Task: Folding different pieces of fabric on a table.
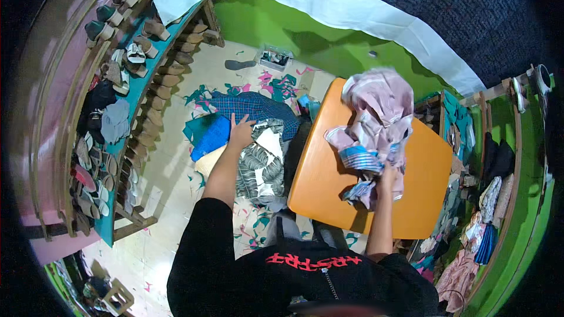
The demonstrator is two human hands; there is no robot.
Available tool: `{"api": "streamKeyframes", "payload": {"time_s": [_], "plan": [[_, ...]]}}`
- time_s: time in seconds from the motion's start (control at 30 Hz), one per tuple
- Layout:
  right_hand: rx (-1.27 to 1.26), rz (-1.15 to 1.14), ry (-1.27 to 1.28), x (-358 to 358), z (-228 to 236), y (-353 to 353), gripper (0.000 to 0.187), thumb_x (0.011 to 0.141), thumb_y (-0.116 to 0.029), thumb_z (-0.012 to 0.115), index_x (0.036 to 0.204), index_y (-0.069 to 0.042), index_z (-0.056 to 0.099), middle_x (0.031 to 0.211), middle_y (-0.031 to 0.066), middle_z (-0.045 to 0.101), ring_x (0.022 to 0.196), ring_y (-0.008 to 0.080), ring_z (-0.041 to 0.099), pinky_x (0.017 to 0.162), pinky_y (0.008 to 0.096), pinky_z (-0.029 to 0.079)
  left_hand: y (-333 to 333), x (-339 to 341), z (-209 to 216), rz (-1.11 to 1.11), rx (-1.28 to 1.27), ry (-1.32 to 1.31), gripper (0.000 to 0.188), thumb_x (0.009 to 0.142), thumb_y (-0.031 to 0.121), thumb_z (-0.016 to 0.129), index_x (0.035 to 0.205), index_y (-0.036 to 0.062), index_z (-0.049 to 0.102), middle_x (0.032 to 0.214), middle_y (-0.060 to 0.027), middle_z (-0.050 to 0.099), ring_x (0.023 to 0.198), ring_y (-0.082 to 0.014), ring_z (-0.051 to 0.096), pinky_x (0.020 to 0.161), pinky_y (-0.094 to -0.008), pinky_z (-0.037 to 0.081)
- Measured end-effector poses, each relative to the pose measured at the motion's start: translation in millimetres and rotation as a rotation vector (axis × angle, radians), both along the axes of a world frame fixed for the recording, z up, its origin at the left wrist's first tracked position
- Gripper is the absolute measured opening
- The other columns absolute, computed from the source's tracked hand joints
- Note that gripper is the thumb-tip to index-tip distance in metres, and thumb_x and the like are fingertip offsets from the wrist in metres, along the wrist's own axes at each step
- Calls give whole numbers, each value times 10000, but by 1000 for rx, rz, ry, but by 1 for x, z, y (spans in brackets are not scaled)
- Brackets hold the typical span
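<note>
My right hand (388,177) is closed on a crumpled garment of pale pink cloth (379,103) with blue-and-white striped parts (361,158). The bundle is over the orange tabletop (317,176); part of it is smeared by motion. My left hand (241,131) has its fingers spread, over a pile of clothes left of the table. Whether it touches them I cannot tell. In the pile are a dark blue plaid cloth (252,107), a bright blue cloth (212,138) and a grey-and-white leaf-patterned garment (258,167).
Pink and green scraps (282,86) litter the tiled floor. A clear bin (274,58) and a dark shoe sole (239,64) lie near the green wall. On the left, a teal rack (135,82) holds several shoes. Clothes (458,279) hang along the right wall.
</note>
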State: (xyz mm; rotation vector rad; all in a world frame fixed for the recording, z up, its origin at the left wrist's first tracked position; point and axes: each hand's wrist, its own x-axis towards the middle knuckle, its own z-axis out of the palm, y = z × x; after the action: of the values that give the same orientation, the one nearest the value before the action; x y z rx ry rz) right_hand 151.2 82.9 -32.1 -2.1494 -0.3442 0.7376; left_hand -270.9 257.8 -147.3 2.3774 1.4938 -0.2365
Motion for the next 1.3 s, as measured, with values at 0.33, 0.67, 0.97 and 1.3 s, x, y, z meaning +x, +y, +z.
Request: {"api": "streamKeyframes", "payload": {"time_s": [0.33, 0.67, 0.97, 1.3], "plan": [[171, 21, -1052, -87, 47, 7, 769, 687, -284, 626, 1196, 70, 170, 1206, 253, 221, 1140, 385, 210, 947, 476, 166, -5, -5, -36, 82, 209, -2, 174, 695, 44, 470, 830, 62, 577, 852, -83, 578, 978, -191, 499, 1017, -419, 143], [434, 1080, -826, -174, 48, 63, 595, 592, -127, 653, 1116, -39, 386, 1116, 202, 369, 1044, 363, 340, 883, 459, 258, -84, -60, 98, 370, 171, -791, 204, 559, 23, 567, 755, -25, 596, 717, -128, 547, 666, -266, 543, 610, -301, 415], [29, 1881, -577, -292, -36, 48, 993, 479, -216, 771, 1284, -302, 196, 1351, 60, 170, 1209, 380, 194, 877, 642, 238, -202, -115, 101, 618, -357, -715, 299, 620, 188, 603, 875, 31, 608, 807, -135, 620, 754, -165, 580, 674, -293, 427], [-376, 1881, -332, -319, -96, 35, 636, 672, -355, 629, 1218, -127, 396, 1319, 62, 286, 1158, 282, 345, 910, 473, 319, -239, -125, 183, 792, -216, -1266, 296, 660, 33, 573, 950, -22, 557, 899, -38, 594, 844, -114, 526, 755, -266, 408]]}}
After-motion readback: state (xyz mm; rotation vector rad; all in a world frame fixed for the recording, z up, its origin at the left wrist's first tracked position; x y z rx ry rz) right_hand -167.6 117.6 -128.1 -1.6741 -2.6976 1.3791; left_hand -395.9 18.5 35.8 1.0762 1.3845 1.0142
